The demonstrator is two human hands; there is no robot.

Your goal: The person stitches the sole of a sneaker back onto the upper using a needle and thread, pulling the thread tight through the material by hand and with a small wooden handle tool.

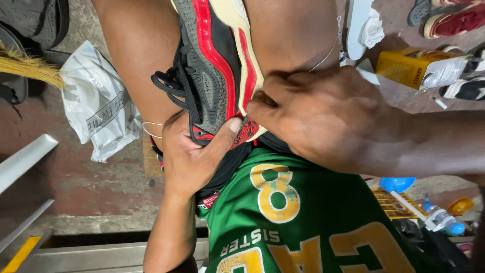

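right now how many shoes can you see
At least 5: the grey-and-red sneaker gripped by both hands, a sandal and red shoe top right, two more at the right edge; others may be hidden.

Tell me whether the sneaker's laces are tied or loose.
Loose, as far as shows: the black laces hang in slack loops off the side of the sneaker, which the left hand grips. No knot shows.

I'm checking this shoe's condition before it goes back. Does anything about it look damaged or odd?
Possibly. On the grey, black and red shoe held between the knees, the cream sole edge looks pulled slightly away where the right hand pinches it. A thin thread runs upward from there. The left hand grips the shoe's lower end.
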